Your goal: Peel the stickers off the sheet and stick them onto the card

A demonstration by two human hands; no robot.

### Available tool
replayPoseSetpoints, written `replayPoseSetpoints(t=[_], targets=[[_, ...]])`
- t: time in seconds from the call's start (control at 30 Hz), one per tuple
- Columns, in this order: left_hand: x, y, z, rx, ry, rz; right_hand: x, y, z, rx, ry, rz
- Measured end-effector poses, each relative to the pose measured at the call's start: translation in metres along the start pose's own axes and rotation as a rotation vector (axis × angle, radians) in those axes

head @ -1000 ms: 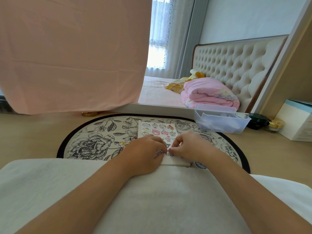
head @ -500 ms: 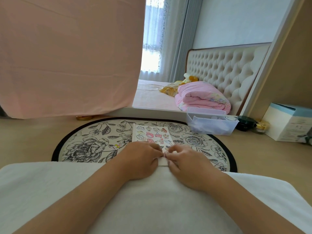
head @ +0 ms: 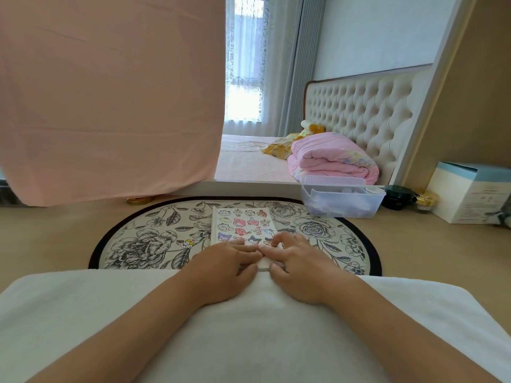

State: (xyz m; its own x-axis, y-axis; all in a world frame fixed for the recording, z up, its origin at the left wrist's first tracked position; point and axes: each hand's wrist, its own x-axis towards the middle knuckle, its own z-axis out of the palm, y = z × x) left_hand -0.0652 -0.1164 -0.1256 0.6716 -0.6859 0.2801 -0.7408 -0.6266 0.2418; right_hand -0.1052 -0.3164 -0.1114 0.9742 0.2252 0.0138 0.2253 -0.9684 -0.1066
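A sticker sheet (head: pixel 243 223) printed with several small cartoon stickers lies on a round floral mat (head: pixel 143 239), on top of a white card or pad whose near edge (head: pixel 264 266) shows between my hands. My left hand (head: pixel 226 265) sits at the sheet's near edge, fingers curled on top and thumb below the white edge. My right hand (head: pixel 300 259) is beside it, thumb and forefinger pinched together where the two hands' fingertips meet; what they pinch is too small to make out. One loose sticker (head: pixel 188 242) lies on the mat to the left.
A clear plastic basket (head: pixel 341 200) stands at the mat's far right, with dark jars (head: pixel 398 196) and a white box (head: pixel 470 196) beyond it. A white cloth (head: pixel 249 327) covers my lap. A pink curtain (head: pixel 110 92) hangs at the left; a bed lies behind.
Both hands stayed at the sheet's near edge, and their fingertips have closed together. My view has tilted and shifted slightly.
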Motion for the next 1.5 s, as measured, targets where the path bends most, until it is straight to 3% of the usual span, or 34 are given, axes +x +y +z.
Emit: replayPoseSetpoints(t=[0.17, 0.3, 0.53, 0.83, 1.0, 1.27, 1.5], targets=[[0.001, -0.008, 0.006, 0.025, -0.036, -0.082, -0.007, 0.002, 0.001, 0.002, 0.087, -0.035], [0.002, -0.005, 0.005, 0.021, 0.041, -0.083, -0.011, 0.006, 0.003, 0.035, 0.115, -0.046], [0.012, -0.003, 0.002, 0.284, -0.045, -0.027, -0.006, 0.002, 0.005, 0.035, 0.139, -0.022], [-0.001, -0.007, 0.006, 0.048, 0.030, -0.058, -0.005, 0.000, 0.002, -0.001, 0.059, -0.003], [-0.002, -0.010, 0.004, 0.051, 0.023, -0.056, 0.000, -0.002, -0.001, -0.030, 0.005, -0.011], [-0.001, -0.007, 0.004, 0.079, 0.007, -0.075, -0.008, 0.006, 0.003, 0.086, 0.162, -0.031], [0.000, -0.010, 0.008, 0.041, 0.061, -0.067, -0.014, 0.005, 0.001, 0.008, 0.105, -0.042]])
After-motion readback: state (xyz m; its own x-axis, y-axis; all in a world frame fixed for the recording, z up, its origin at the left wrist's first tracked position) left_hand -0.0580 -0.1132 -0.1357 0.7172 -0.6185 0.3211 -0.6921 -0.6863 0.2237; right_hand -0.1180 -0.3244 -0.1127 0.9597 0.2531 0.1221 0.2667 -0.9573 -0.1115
